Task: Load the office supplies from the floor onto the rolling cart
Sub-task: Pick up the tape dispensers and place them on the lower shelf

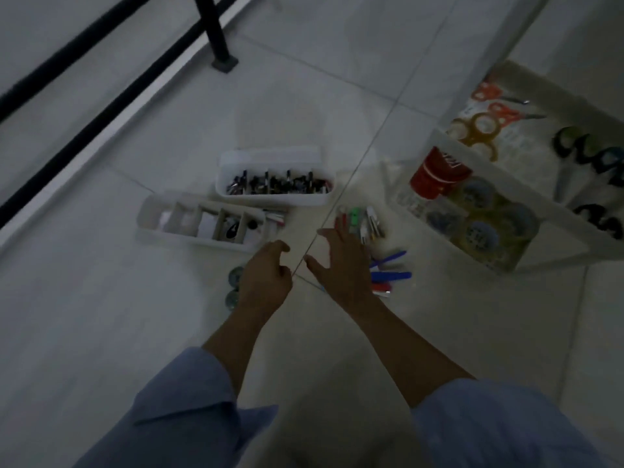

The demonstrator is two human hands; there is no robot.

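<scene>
On the tiled floor stand a white bin of dark clips [275, 182] and a white divided tray [199, 221] of small items. A pile of highlighters and markers [363, 221] and several blue and red pens [391, 273] lie beside my right hand [341, 265], which hovers open, fingers spread, just left of them. My left hand [265, 276] is loosely curled and holds nothing, above two small round tape rolls [234, 287]. The white rolling cart [506, 194] at right holds tape rolls, a red container [439, 173] and scissors [493, 109].
A black table leg [217, 32] with its foot stands on the floor at top centre. Black bars run diagonally along a white baseboard at upper left. Bare tiles lie in front of the trays and at the lower left.
</scene>
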